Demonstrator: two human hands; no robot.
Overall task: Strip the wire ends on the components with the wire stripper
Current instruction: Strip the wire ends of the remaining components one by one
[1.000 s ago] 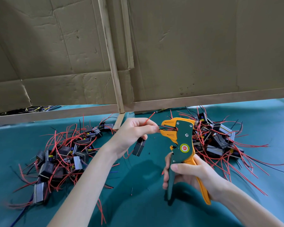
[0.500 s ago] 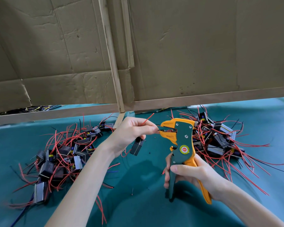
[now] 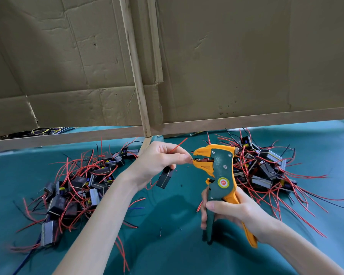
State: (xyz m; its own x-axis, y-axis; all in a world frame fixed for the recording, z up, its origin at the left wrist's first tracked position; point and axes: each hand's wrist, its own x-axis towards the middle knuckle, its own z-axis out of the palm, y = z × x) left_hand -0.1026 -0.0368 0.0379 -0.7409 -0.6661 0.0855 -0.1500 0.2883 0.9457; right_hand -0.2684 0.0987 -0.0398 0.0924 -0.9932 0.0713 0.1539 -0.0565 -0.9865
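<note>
Pinching a black wire (image 3: 193, 159), the left hand (image 3: 159, 161) feeds it lengthwise straight ahead of its fingertips into the stripper (image 3: 216, 167); the right hand (image 3: 232, 213) grips both handles, component (image 3: 164, 178) dangling beneath.

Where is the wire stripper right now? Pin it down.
Head view, right of centre: the wire stripper stands in the right hand, its nose at the wire pinched by the left hand, the right pile of components just behind.
</note>
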